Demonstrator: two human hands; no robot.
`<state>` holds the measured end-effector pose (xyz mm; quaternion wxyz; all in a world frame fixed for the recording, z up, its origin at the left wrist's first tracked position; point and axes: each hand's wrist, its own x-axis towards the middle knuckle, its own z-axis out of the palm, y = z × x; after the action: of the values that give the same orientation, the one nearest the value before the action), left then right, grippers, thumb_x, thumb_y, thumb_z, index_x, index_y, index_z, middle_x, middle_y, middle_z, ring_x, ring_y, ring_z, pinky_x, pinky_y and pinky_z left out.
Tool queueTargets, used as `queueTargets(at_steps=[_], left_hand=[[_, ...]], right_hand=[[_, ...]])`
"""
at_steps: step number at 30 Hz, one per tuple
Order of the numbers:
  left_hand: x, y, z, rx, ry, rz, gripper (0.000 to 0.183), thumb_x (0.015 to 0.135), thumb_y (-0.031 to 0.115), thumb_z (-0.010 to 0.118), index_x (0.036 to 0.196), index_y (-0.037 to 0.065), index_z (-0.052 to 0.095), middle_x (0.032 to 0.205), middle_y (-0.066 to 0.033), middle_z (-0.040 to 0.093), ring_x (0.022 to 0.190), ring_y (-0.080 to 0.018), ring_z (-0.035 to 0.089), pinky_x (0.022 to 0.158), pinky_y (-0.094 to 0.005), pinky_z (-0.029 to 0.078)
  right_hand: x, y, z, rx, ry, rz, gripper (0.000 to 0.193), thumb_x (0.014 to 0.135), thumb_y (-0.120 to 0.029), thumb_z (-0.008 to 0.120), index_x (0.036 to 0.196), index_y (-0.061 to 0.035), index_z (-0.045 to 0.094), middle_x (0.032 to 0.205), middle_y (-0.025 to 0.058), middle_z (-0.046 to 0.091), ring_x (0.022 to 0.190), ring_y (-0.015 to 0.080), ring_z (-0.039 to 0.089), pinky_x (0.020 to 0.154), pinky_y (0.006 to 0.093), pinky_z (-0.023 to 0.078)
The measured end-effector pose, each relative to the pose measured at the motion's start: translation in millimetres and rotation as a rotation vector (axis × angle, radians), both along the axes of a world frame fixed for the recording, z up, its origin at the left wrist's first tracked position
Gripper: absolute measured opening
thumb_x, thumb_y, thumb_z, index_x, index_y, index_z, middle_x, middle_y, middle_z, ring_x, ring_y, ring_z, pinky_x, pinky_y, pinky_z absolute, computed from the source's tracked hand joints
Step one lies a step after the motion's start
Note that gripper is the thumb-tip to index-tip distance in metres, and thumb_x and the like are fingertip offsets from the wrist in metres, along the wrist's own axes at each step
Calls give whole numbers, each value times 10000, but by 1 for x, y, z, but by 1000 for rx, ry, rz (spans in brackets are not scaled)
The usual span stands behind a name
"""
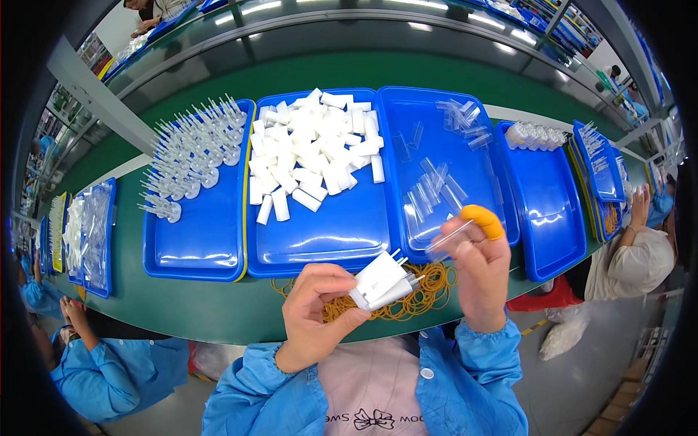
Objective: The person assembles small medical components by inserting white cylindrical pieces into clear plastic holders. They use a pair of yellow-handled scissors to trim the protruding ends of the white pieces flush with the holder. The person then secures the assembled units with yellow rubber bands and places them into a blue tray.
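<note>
My left hand pinches white plug-like blocks between thumb and fingers, over the near edge of the bench. Thin prongs stick out of their far right end. To the right, my right hand is raised, with a yellow finger cot on one finger. It grips a short clear plastic tube, slightly blurred, above the near right corner of the clear-tube tray. The tube and the white blocks are apart. Beneath the blocks lies a pile of yellow rubber bands.
Beyond my hands, a blue tray holds many white blocks. Left of it, clear pronged parts fill the far part of another tray. At right, a tray has white parts at its far end. Co-workers sit on both sides.
</note>
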<state>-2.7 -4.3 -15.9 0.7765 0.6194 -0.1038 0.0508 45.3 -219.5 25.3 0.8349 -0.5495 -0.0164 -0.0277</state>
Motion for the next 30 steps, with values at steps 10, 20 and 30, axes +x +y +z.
queueTargets(at_steps=[10,20,30], left_hand=[[-1,-3,8,144,-29,2,423,722,-12,741,1116,8,590,1091,-113,484,949,-186,560,817,-300,492],[7,3,23,437,-167,-177,478,738,20,721,1202,47,611,1047,-83,422,921,-182,496,794,-293,462],[11,3,8,70,77,-48,438,753,-72,692,1170,-12,574,1203,-107,456,1104,-217,530,951,-337,466]], right_hand=[[-10,14,-3,11,19,106,418,795,96,550,1201,29,478,1063,146,590,971,214,621,899,337,477],[-12,7,3,-79,-32,196,401,796,104,566,1185,39,496,1054,156,607,973,199,624,889,313,485],[3,-11,3,-467,-222,172,285,752,-19,677,1033,-1,629,1006,87,611,1043,217,539,908,335,410]])
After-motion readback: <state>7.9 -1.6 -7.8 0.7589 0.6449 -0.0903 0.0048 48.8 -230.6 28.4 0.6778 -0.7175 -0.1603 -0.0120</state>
